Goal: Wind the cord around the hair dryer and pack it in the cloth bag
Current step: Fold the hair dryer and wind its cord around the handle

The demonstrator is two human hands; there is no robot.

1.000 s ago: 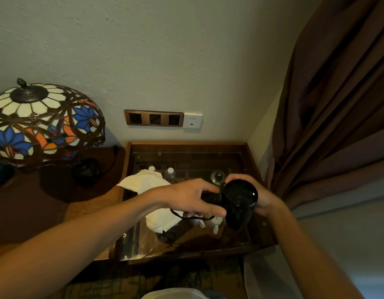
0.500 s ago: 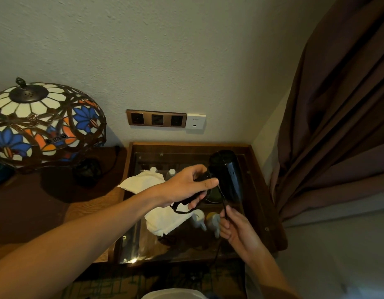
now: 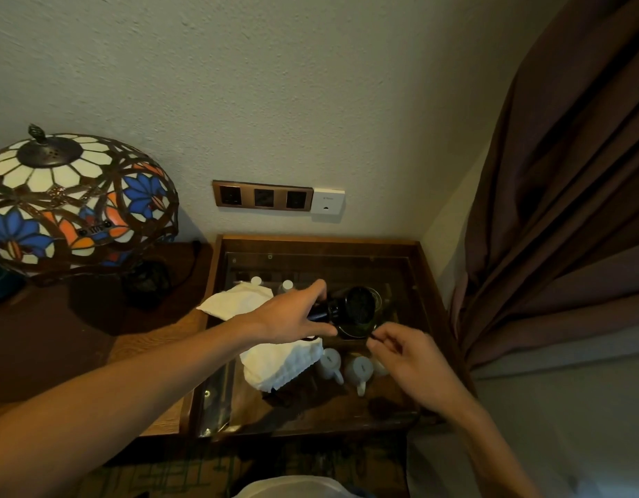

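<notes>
My left hand (image 3: 292, 316) grips the handle of the black hair dryer (image 3: 350, 305), held level above the glass-topped table (image 3: 429, 282), its round end facing me. Just to the right and a little lower, my right hand (image 3: 409, 357) pinches the thin black cord (image 3: 371, 336) between thumb and fingers. The white cloth bag (image 3: 278, 364) lies crumpled on the glass under my left wrist, with another white fold (image 3: 235, 300) behind it.
A stained-glass lamp (image 3: 70, 203) stands on the wooden desk at the left. Small white cups (image 3: 346, 368) sit under the glass below my hands. Wall sockets (image 3: 264, 195) are above the table; a brown curtain (image 3: 562, 210) hangs at the right.
The dryer has turned from upright to level, its round end now towards me. My right hand has risen from below the dryer to its right side, still pinching the cord.
</notes>
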